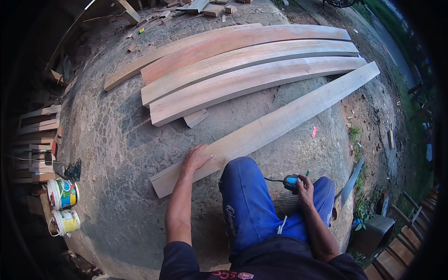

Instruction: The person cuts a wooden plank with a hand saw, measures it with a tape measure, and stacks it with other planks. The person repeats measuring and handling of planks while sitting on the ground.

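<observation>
My left hand (pixel 197 158) lies on the near part of a long wooden plank (pixel 261 126), its fingers stretched over the surface. This plank runs diagonally from near my left knee to the far right. In front of my lap, my right hand (pixel 305 190) is closed on a blue and black tape measure (pixel 290 182). A thin green stick, perhaps a pencil (pixel 307 173), pokes up beside its fingers. Beyond the plank, several more planks (pixel 252 77) lie side by side, with a short wood block (pixel 196 117) under their near end.
Two white buckets (pixel 64 193) with coloured labels stand at the left, near some stacked wood frames (pixel 37 126). Wood scraps (pixel 214 10) litter the far ground. A pink scrap (pixel 314 132) lies right of the plank. A grey metal box section (pixel 375 233) sits at the lower right.
</observation>
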### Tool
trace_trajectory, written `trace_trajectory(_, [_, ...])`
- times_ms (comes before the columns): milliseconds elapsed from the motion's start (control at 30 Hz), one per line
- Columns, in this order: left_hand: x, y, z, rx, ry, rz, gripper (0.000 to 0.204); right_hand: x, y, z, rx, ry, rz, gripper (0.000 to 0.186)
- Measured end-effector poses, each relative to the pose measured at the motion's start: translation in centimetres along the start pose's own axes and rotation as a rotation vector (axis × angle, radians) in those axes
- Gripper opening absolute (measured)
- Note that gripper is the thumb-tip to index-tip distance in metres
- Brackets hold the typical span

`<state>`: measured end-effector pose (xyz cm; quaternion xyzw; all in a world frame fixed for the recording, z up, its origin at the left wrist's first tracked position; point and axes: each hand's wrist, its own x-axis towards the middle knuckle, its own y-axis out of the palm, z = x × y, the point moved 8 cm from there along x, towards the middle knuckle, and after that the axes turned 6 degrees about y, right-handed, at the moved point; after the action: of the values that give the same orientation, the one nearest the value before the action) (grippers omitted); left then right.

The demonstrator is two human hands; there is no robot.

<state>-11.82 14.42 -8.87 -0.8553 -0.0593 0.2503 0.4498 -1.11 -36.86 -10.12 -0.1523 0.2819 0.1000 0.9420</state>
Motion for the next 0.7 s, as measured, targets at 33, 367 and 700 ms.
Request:
trace_trajectory(33, [-0.9, -0.1, -0.8, 0.069, 0.040, -0.093, 0.079, 0.0, -0.1, 0.1, 0.103, 0.007, 0.011, 0.039])
trace_trajectory(367, [-2.8, -5.0, -26.2, -0.441, 0.624, -0.413, 0.078, 3.1, 8.0, 13.9, 0.407, -0.180, 0.299, 0.031])
trace_trajectory(700, [-6.5, -2.9, -29.4, -0.836, 0.567, 0.045, 0.072, -4.5, 9.5, 21.3, 0.461, -0.153, 0.383, 0.039])
